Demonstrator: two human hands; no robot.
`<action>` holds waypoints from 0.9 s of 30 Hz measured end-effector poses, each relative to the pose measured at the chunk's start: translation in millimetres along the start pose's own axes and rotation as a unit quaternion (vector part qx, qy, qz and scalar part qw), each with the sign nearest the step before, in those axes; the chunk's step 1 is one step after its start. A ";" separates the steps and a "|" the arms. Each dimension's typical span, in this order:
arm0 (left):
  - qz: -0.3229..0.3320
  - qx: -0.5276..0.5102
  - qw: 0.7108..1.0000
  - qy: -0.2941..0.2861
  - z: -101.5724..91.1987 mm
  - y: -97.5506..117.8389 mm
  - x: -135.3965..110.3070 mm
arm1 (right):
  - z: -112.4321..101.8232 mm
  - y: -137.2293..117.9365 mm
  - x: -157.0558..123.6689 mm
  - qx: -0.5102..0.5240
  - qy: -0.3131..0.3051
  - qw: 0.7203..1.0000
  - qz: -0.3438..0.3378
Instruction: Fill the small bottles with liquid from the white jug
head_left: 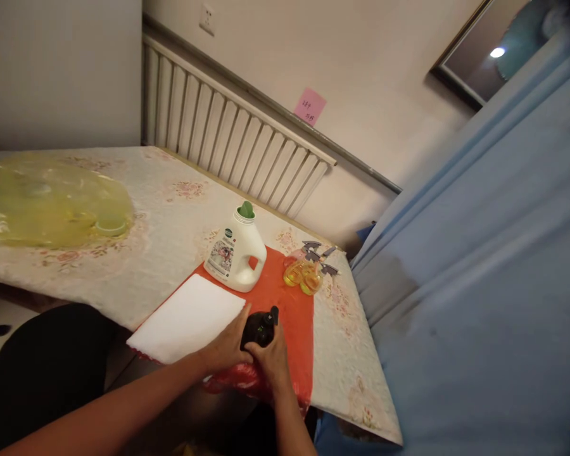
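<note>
Near the table's front edge, a black pump bottle [259, 329] stands between my two hands. My left hand [228, 347] grips its left side, with the thumb toward me. On its right side my right hand [270, 358] is wrapped round it, and the thumbs almost meet in front. The bottle's base is partly hidden by my fingers. A red plastic sheet [297, 316] lies beneath it. Just left of the bottle is a flat white pad [185, 316]. Behind it stands a large white jug [242, 250] with a handle, a printed label and a green piece in its mouth.
Clear bottles of yellow liquid [304, 277] with grey tops sit at the right rear. A yellow plastic bag [52, 199] covers the table's left end. A radiator [232, 126] runs along the wall, and a blue curtain [470, 253] hangs at the right.
</note>
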State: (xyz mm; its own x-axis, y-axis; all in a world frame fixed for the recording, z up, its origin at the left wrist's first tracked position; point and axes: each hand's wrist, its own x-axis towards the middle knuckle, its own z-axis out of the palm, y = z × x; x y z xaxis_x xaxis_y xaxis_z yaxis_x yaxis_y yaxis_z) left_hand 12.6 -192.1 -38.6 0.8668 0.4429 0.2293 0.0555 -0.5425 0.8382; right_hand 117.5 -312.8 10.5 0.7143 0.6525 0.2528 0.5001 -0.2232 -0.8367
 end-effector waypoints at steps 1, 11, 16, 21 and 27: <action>0.016 0.015 1.000 -0.005 -4.1 -2.0 -2.6 | 2.5 -0.3 -1.3 0.004 -0.005 1.000 0.013; 0.027 0.304 0.948 0.088 -55.9 -52.5 11.9 | -10.7 3.0 23.3 0.020 0.104 0.992 0.071; 0.045 0.387 0.917 0.088 -52.3 -64.6 10.3 | -42.6 23.9 69.3 0.004 0.165 0.982 0.093; 0.060 0.411 0.904 0.103 -50.1 -67.1 7.9 | -65.7 53.9 115.4 -0.057 0.228 0.968 0.093; 0.083 0.414 0.900 0.110 -51.9 -73.2 9.2 | -68.6 80.4 140.5 -0.069 0.250 0.960 0.102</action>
State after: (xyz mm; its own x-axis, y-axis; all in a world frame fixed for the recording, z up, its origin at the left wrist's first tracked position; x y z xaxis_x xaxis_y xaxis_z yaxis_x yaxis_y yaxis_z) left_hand -9.2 -111.2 -72.1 0.7834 0.3885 0.4851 0.3638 -0.9195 0.1489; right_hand 291.7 -288.7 12.1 0.9331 0.1633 0.3204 0.3597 -0.4259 -0.8302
